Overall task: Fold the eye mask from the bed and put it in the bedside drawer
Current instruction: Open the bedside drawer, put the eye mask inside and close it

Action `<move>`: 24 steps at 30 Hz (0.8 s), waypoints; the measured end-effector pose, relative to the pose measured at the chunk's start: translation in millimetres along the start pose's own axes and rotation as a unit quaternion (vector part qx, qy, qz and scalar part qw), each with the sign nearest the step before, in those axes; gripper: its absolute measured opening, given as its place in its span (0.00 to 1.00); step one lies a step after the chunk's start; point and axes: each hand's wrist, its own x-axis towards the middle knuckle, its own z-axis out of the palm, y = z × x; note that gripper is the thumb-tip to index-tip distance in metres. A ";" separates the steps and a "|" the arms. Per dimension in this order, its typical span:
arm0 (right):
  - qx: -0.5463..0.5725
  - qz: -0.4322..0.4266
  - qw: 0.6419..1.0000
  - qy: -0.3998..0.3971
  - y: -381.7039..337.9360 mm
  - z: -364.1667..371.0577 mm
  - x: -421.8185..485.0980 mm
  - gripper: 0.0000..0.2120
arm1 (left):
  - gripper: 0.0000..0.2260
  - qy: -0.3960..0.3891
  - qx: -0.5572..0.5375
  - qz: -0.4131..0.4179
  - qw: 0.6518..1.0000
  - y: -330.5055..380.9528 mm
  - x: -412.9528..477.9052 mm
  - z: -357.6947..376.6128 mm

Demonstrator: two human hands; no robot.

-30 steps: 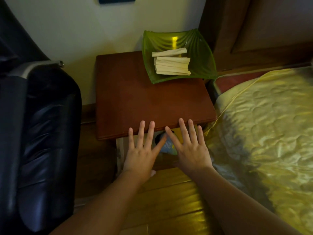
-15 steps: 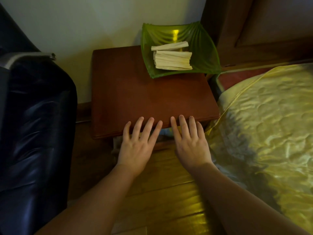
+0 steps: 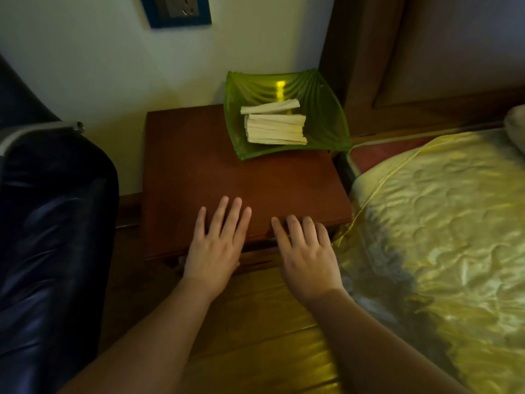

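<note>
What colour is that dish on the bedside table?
The dish is translucent green, seen clearly in the head view.

Head camera looks steeply down, close over the nightstand (image 3: pixel 244 183).

two bare hands: left hand (image 3: pixel 213 251) and right hand (image 3: pixel 308 255), each showing four fingers, thumbs hidden. one wooden bedside table (image 3: pixel 199 172). one green dish (image 3: pixel 324 120) on it, holding one stack of pale strips (image 3: pixel 275 133) plus one loose strip (image 3: pixel 270 107). one bed (image 3: pixel 443 223). one dark chair (image 3: pixel 51 223). one wall socket (image 3: pixel 176 8).
</note>
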 end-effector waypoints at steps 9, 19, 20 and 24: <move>0.018 0.028 0.999 0.002 -3.9 5.0 -1.8 0.37 | 0.43 0.046 0.002 0.007 0.999 -4.9 -1.0 4.8; 0.372 0.358 0.854 0.068 -15.9 -6.0 -15.0 0.18 | 0.49 -0.013 -0.058 -0.003 0.998 -3.5 0.9 -19.8; 0.464 0.456 0.759 0.035 -18.0 -6.6 -11.0 0.18 | 0.50 -0.022 -0.059 -0.001 0.998 -3.5 0.1 -19.7; 0.728 0.528 0.436 -0.025 -27.2 2.7 6.4 0.28 | 0.56 -0.057 -0.053 -0.003 0.997 -0.2 -2.3 -19.3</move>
